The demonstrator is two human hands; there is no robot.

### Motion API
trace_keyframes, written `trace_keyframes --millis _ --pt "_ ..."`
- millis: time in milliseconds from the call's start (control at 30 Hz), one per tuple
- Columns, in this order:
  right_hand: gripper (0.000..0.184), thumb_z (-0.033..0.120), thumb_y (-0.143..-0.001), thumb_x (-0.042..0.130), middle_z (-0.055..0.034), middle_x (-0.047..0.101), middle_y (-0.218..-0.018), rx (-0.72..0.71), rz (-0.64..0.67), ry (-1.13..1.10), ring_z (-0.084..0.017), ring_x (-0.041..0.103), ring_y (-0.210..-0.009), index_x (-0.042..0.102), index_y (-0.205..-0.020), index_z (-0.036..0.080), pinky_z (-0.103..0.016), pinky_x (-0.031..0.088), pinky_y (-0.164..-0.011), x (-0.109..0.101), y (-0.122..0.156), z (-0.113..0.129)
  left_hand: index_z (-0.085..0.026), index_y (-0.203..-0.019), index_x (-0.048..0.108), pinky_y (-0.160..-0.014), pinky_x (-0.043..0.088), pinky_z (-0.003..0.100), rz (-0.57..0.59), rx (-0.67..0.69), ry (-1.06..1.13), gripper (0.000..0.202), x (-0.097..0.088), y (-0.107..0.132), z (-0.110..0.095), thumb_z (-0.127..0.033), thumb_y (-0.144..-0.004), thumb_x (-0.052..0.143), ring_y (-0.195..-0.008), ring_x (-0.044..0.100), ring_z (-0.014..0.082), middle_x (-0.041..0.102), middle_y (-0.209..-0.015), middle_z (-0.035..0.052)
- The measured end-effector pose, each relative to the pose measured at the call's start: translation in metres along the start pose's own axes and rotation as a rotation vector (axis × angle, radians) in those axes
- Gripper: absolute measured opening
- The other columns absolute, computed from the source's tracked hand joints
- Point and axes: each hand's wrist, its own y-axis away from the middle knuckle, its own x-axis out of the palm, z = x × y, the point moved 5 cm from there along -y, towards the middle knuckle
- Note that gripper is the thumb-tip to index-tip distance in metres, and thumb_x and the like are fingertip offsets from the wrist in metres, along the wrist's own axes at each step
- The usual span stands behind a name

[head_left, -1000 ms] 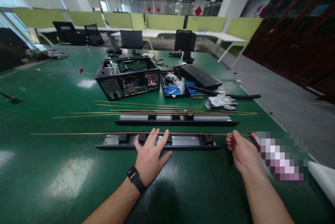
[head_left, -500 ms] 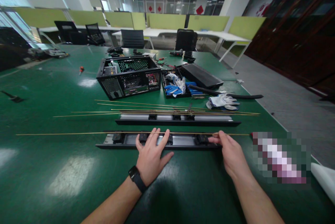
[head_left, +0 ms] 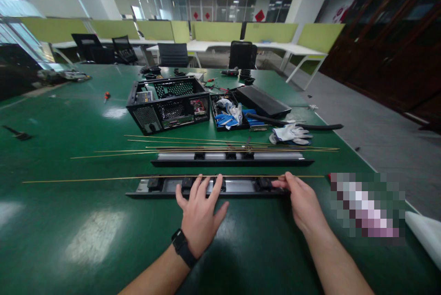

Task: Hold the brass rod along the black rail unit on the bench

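A silver-and-black rail lies crosswise on the table, carrying several black blocks, among them one at the right. Along its far edge runs a thin brass-coloured rod that sticks out well past both ends. My left hand, with a black watch on the wrist, is spread open over the middle of the rail, its fingertips at the rod. At the rail's right end my right hand pinches the rod between thumb and fingers, next to the rightmost block.
Behind lies a second similar rail with several thin rods across it. Farther back are an open black computer case, a tray with gloves, a white glove and a black tube. A blurred-out item lies right.
The view has tilted slightly. My left hand's fingers have eased back a little toward me; my right hand keeps its pinch at almost the same spot.
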Motion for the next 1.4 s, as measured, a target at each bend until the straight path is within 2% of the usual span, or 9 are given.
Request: trace_keyframes --millis 133,200,333,533,667,767,967,1233,1400 --pt "0.054 0.072 -0.081 0.074 -0.0123 0.078 -0.083 0.002 -0.003 0.004 -0.031 0.074 -0.092 0.076 -0.088 0.018 -0.046 0.048 -0.099 0.001 0.001 0.001 -0.032 -0.145 0.064 -0.114 0.032 0.068 -0.123 -0.052 -0.041 0.052 -0.01 0.011 -0.014 -0.038 -0.093 0.07 -0.128 0.058 0.0364 0.065 -0.131 0.0157" --pt "0.056 0.074 -0.08 0.074 -0.0122 0.078 -0.082 -0.003 -0.001 0.003 -0.031 0.074 -0.092 0.076 -0.087 0.018 -0.046 0.048 -0.099 0.003 0.003 0.002 -0.029 -0.141 0.067 -0.108 0.04 0.061 -0.145 0.0 -0.014 0.049 -0.011 0.017 -0.026 -0.039 -0.093 0.071 -0.121 0.059 0.0343 0.066 -0.124 0.0153" --pt "0.057 0.075 -0.078 0.074 -0.0121 0.077 -0.079 -0.004 -0.003 -0.002 -0.031 0.074 -0.089 0.076 -0.086 0.018 -0.044 0.049 -0.096 0.005 0.005 0.004 -0.032 -0.143 0.062 -0.11 0.045 0.052 0.059 0.252 0.114 0.05 0.001 0.019 -0.057 -0.041 -0.094 0.069 -0.123 0.059 0.0287 0.066 -0.129 0.0113" --pt "0.054 0.072 -0.079 0.073 -0.0123 0.077 -0.08 -0.019 0.0 -0.004 -0.029 0.074 -0.086 0.075 -0.085 0.019 -0.042 0.051 -0.092 0.005 0.005 0.005 -0.036 -0.157 0.046 -0.121 0.037 0.061 0.229 0.404 0.122 0.08 0.033 0.003 -0.087 -0.06 -0.087 0.075 -0.156 0.033 0.0392 0.037 -0.168 0.018" --pt "0.053 0.072 -0.081 0.072 -0.0117 0.077 -0.081 -0.047 0.007 -0.004 -0.028 0.073 -0.086 0.074 -0.084 0.019 -0.04 0.052 -0.09 0.005 0.006 0.005 -0.038 -0.159 0.044 -0.12 0.035 0.069 0.25 0.355 0.105 0.088 0.055 -0.011 -0.091 -0.066 -0.083 0.076 -0.158 0.028 0.0458 0.031 -0.172 0.0191" --pt "0.053 0.073 -0.08 0.073 -0.0114 0.077 -0.082 -0.047 0.016 -0.025 -0.028 0.072 -0.086 0.074 -0.083 0.02 -0.04 0.052 -0.089 0.007 0.006 0.005 -0.038 -0.161 0.04 -0.12 0.035 0.07 0.242 0.369 0.107 0.091 0.061 -0.018 -0.097 -0.068 -0.082 0.076 -0.158 0.028 0.0444 0.027 -0.174 0.0194" --pt "0.05 0.07 -0.08 0.075 -0.0084 0.076 -0.079 -0.047 -0.011 -0.027 -0.027 0.071 -0.083 0.074 -0.083 0.02 -0.039 0.052 -0.087 0.006 0.003 0.003 -0.038 -0.164 0.034 -0.119 0.034 0.07 0.252 0.407 0.11 0.095 0.058 -0.025 -0.101 -0.069 -0.083 0.075 -0.158 0.031 0.0412 0.031 -0.171 0.0226" --pt "0.044 0.064 -0.083 0.072 -0.0094 0.076 -0.078 -0.033 -0.005 -0.025 -0.027 0.072 -0.086 0.074 -0.085 0.02 -0.041 0.05 -0.093 0.003 0.002 0.002 -0.035 -0.163 0.036 -0.121 0.032 0.069 0.24 0.339 0.051 0.1 0.053 -0.016 -0.084 -0.072 -0.079 0.077 -0.157 0.033 0.043 0.036 -0.168 0.0244" --pt "0.045 0.064 -0.082 0.072 -0.0103 0.076 -0.077 -0.016 -0.02 -0.021 -0.028 0.072 -0.085 0.072 -0.084 0.02 -0.041 0.05 -0.091 0.0 0.001 0.004 -0.031 -0.164 0.034 -0.123 0.035 0.062 0.24 0.345 0.05 0.104 0.052 -0.013 -0.076 -0.071 -0.079 0.078 -0.157 0.032 0.0427 0.035 -0.169 0.0239"
